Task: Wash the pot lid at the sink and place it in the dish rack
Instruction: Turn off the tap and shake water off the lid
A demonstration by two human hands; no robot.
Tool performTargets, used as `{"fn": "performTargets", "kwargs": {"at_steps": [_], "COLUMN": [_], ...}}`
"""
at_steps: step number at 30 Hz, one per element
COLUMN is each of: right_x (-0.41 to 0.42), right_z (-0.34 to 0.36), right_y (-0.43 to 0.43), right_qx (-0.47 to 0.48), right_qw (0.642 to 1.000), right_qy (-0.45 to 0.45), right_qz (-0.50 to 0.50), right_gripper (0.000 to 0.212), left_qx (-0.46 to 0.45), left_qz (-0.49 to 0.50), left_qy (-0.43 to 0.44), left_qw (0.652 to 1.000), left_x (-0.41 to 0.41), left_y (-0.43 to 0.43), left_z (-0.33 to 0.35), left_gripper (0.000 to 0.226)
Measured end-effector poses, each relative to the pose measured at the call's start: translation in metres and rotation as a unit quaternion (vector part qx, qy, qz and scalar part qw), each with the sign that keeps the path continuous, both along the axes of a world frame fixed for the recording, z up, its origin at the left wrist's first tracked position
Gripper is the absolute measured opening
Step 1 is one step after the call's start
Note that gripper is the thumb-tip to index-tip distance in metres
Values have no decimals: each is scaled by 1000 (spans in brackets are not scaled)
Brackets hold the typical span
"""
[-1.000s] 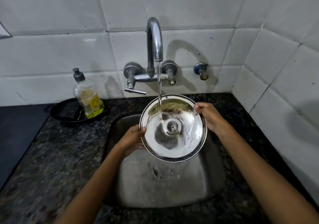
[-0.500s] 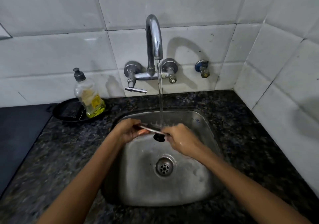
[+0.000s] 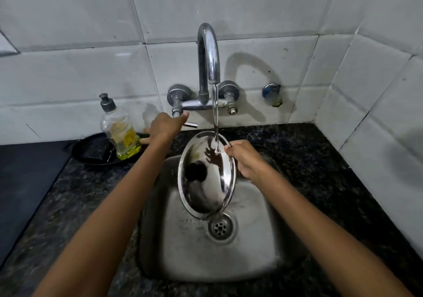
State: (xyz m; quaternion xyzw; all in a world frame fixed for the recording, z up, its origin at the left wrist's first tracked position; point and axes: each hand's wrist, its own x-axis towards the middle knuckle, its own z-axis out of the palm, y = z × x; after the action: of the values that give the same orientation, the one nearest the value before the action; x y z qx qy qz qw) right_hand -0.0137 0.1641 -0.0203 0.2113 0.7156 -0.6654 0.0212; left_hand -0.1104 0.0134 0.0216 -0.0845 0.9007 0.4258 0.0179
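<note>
A round steel pot lid (image 3: 212, 182) with a black knob (image 3: 195, 171) is held tilted, knob side toward me, over the steel sink (image 3: 251, 251). My right hand (image 3: 246, 159) grips its upper right rim. Water runs from the chrome tap (image 3: 208, 54) onto the top of the lid. My left hand (image 3: 166, 126) is off the lid and rests on the tap's left lever handle (image 3: 191, 125), fingers around it. No dish rack is in view.
A dish soap bottle (image 3: 119, 132) with yellow liquid stands on a black pan (image 3: 96, 152) left of the sink. Dark granite counter (image 3: 320, 171) surrounds the sink, white tiled walls rise behind and to the right. The drain (image 3: 220, 227) lies below the lid.
The lid was turned over from underside up to knob side facing me. My left hand let go of it and moved up to the tap's lever handle. My right hand now holds the lid alone.
</note>
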Motion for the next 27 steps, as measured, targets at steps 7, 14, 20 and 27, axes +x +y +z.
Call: {"fn": "performTargets", "kwargs": {"at_steps": [7, 14, 20, 27], "right_x": [27, 42, 54, 73], "right_z": [6, 8, 21, 42], "right_y": [30, 28, 16, -9], "right_qx": [22, -6, -108, -168], "right_qw": [1000, 997, 991, 979], "right_qy": [-6, -51, -38, -17], "right_qz": [-10, -50, -63, -117], "right_gripper": [43, 38, 19, 22], "left_qx": [-38, -434, -221, -260], "left_qz": [81, -141, -154, -403], "left_qy": [65, 251, 146, 95], "left_qw": [994, 854, 952, 872], "left_x": [0, 7, 73, 163], "left_y": [13, 4, 7, 15], "left_z": [-10, -25, -10, -2], "left_gripper": [55, 78, 61, 66]}}
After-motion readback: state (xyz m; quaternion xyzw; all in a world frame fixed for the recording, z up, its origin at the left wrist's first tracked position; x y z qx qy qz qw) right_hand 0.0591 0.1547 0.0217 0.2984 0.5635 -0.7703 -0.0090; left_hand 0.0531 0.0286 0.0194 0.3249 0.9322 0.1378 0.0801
